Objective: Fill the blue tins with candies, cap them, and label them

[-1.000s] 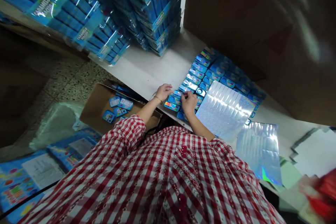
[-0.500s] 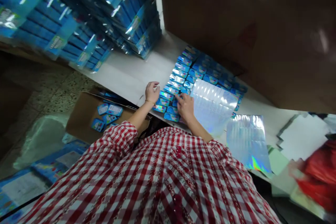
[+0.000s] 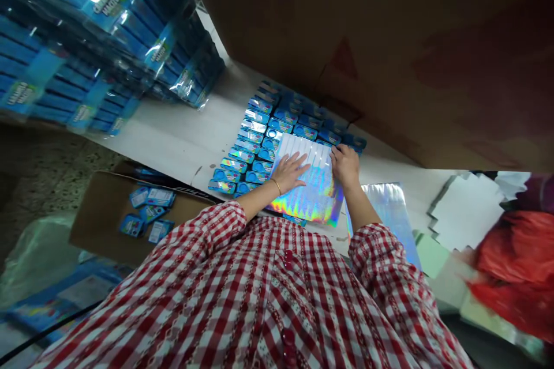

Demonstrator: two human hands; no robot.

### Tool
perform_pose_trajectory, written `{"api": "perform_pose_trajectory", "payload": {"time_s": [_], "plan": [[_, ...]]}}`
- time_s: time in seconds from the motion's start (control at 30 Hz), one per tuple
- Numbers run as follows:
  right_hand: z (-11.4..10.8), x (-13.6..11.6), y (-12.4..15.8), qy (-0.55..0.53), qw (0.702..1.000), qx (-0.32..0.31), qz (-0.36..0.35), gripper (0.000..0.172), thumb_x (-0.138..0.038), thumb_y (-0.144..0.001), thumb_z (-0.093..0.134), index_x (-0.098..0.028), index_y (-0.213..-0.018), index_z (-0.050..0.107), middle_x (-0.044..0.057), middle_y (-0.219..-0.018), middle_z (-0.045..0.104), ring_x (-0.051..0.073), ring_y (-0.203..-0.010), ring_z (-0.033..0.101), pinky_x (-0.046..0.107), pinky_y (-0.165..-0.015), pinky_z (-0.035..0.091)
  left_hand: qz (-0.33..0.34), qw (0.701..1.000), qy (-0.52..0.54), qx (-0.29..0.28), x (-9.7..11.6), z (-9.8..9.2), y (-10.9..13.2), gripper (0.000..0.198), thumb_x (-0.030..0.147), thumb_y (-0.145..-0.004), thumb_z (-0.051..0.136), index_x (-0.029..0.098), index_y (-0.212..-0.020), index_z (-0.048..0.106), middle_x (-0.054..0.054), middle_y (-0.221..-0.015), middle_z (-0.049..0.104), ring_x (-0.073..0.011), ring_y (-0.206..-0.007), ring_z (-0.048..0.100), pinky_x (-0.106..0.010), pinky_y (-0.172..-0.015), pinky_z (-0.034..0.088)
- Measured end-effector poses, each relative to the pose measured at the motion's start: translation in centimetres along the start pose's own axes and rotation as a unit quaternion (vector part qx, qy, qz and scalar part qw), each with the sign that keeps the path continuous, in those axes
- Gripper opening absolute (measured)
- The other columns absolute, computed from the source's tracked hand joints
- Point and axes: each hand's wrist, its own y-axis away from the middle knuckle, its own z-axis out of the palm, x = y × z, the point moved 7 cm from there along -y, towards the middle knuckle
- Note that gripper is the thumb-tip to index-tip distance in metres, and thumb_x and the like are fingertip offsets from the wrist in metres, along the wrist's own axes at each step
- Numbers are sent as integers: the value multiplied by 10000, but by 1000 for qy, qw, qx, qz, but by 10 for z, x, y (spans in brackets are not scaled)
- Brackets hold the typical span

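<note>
My left hand (image 3: 291, 173) lies flat with fingers spread, gripping nothing, on the silvery rainbow-sheened sheet (image 3: 318, 199) that covers part of the rows of small blue packs (image 3: 240, 154); my right hand (image 3: 345, 164) curls at its right edge, though I can't tell if it pinches. A big brown cardboard box (image 3: 389, 86) walls off the far side, plastic-wrapped blue stacks (image 3: 112, 3) crowd my left, and a crumpled red plastic bag (image 3: 515, 253) sits well to the right.

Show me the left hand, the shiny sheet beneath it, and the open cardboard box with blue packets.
Left hand (image 3: 291, 173): head view, back of hand.
Shiny sheet (image 3: 319, 189): head view, bare middle area.
Cardboard box (image 3: 96, 206): head view, bare part at picture left.
</note>
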Motion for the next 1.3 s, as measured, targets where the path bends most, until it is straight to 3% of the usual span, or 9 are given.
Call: {"api": "perform_pose_trajectory", "payload": {"time_s": [0.1, 0.23, 0.4, 0.73, 0.9, 1.07, 1.3], "plan": [[2, -7, 8, -16, 999, 13, -30, 347, -278, -932, 360, -173, -1122, 631, 110, -1140, 603, 245, -966, 488, 364, -831, 352, -7, 1000, 1, 0, -1, 0, 1, 658, 435, -748, 660, 255, -1344, 446, -105, -1488, 329, -310, -1390, 238, -519, -1105, 177], [-7, -2, 6, -68, 996, 61, 4, 353, -297, -935, 345, -171, -1091, 636, 120, -1112, 599, 243, -989, 486, 364, -852, 358, -15, 1000, 1, -5, -1, -2, 2, 670, 433, -744, 665, 256, -1350, 440, -110, -1491, 322, -303, -1396, 226, -519, -1106, 176], [-2, -5, -3, -22, 1000, 8, 0, 380, -321, -905, 416, -157, -1207, 578, 146, -1168, 570, 274, -966, 467, 388, -803, 344, -17, 1000, -1, -8, -1, -1, 2, 676, 440, -747, 661, 250, -1355, 436, -108, -1497, 309, -303, -1401, 210, -519, -1107, 172], [0, 9, -11, -104, 994, 7, -33, 291, -312, -895, 447, -175, -1002, 681, 104, -1085, 634, 255, -959, 495, 372, -830, 370, -39, 999, 19, -15, -4, 1, 2, 666, 442, -749, 659, 257, -1351, 444, -106, -1491, 321, -298, -1400, 215, -510, -1109, 156], [-4, 4, -7, -124, 988, 13, -94, 280, -298, -900, 435, -178, -975, 677, 104, -1076, 638, 245, -967, 495, 363, -844, 369, -54, 998, 35, -15, -5, 0, 2, 646, 441, -754, 655, 278, -1344, 450, -93, -1497, 313, -292, -1404, 204, -507, -1111, 137], [-6, 0, -5, -66, 996, 30, -53, 349, -345, -891, 456, -188, -1161, 612, 122, -1147, 593, 274, -984, 468, 375, -811, 353, -62, 997, 35, -10, -5, -1, 2, 649, 447, -753, 654, 257, -1341, 456, -99, -1493, 319, -292, -1401, 214, -500, -1112, 142], [-2, -5, 0, -89, 995, 34, -25, 310, -285, -912, 394, -171, -987, 672, 114, -1057, 613, 241, -942, 477, 365, -857, 367, -52, 998, 26, 6, -4, 0, 0, 657, 447, -739, 668, 257, -1334, 463, -104, -1491, 324, -292, -1396, 228, -503, -1111, 152]]}}
